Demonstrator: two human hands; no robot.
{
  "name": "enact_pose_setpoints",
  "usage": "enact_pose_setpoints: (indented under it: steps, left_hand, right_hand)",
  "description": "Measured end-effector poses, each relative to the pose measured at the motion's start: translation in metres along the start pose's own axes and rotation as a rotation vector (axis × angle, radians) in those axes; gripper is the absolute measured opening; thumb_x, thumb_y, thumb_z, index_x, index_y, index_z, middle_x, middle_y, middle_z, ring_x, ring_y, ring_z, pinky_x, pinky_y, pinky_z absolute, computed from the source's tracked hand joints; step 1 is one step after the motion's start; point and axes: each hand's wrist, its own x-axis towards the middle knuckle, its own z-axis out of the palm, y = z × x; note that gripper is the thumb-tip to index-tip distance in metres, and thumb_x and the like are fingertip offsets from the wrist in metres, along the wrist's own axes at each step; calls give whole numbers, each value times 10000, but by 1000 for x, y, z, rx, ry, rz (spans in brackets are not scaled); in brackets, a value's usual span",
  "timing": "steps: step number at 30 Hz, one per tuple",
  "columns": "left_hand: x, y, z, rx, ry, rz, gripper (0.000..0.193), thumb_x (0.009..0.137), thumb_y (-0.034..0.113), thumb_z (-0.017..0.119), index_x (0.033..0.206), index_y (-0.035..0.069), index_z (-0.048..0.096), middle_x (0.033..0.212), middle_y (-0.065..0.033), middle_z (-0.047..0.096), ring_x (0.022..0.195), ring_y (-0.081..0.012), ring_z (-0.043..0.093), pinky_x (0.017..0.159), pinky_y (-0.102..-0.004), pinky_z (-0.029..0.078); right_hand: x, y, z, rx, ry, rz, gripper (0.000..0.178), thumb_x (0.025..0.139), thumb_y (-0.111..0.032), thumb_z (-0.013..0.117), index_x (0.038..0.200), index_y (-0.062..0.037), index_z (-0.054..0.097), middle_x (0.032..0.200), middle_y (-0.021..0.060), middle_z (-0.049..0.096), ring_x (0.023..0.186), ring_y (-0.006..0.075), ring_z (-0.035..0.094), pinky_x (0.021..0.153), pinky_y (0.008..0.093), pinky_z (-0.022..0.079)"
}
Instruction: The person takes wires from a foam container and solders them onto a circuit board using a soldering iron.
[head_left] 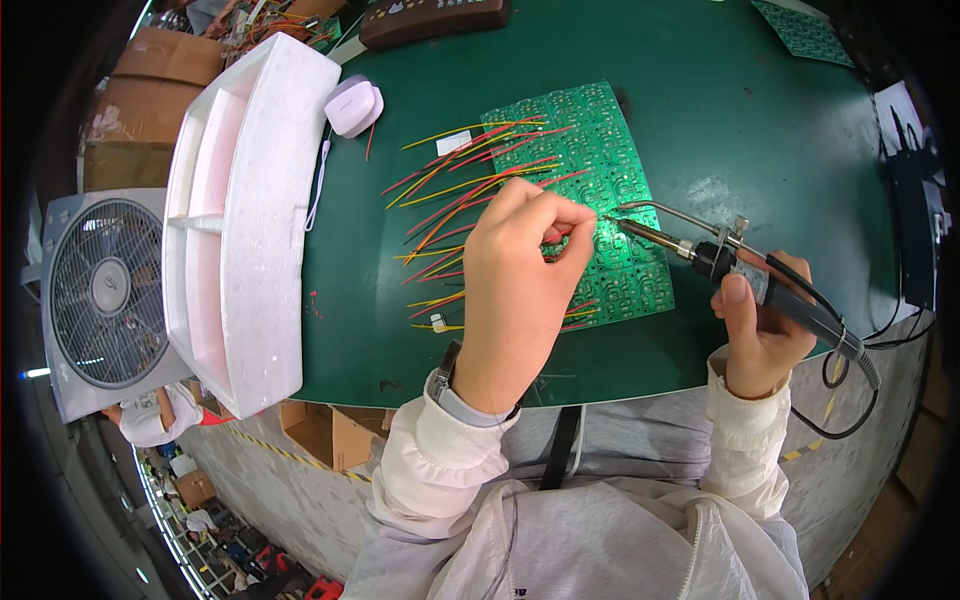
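Observation:
A green printed circuit board panel [625, 150] lies on the bench, with red and yellow wires [440, 180] fanning out leftward from it. My left hand [530, 260] is over the panel's left part, thumb and forefinger pinched on a thin wire whose red part shows between the fingers. In my right hand [765, 325] is a soldering iron [715, 258] with a curved metal feed tube [680, 214] fixed along it. Its tip meets the board just right of my left fingertips. The exact contact point is too small to make out.
A white foam tray with compartments [265, 230] stands at the left, beside a grey fan [108, 285]. Near the tray is a small lilac case [354, 107]. A brown case [430, 20] and another circuit board [805, 30] lie at the back. Dark cables [865, 400] hang right.

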Motion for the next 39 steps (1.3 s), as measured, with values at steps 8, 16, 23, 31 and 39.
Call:
enact_pose_setpoints:
  steps: [8,16,23,31,39]
  left_hand:
    - [-2,2,0,36,21,16,85,669,-44,639,723,6,596,673,-39,533,577,-100,494,530,-214,403]
    - [-2,0,2,42,26,15,84,670,-44,641,722,4,594,675,-40,532,579,-101,498,534,-217,410]
    - [-2,0,2,33,19,6,84,671,-42,638,726,2,593,677,-42,533,584,-103,500,539,-217,412]
    - [-2,1,2,35,17,10,77,674,-38,636,719,4,589,674,-42,530,585,-105,504,539,-218,414]
    - [-2,0,2,49,24,23,77,672,-37,637,715,5,588,673,-44,529,579,-108,506,533,-219,414]
  right_hand:
    - [4,-5,-3,-54,-136,-151,254,678,-107,681,824,45,540,703,85,546,593,131,494,555,238,398]
    - [6,-1,-2,-30,-167,-280,248,687,-119,674,826,20,523,674,90,548,540,132,513,500,242,420]
    - [8,1,2,-11,-171,-407,244,649,-81,673,800,31,518,641,108,554,492,157,515,463,256,423]
    - [9,0,2,-45,-172,-504,260,624,-63,677,806,39,522,643,117,559,486,172,521,448,258,422]
    - [7,2,2,-16,-94,-474,275,654,-111,676,818,34,509,629,116,545,486,170,504,453,262,401]
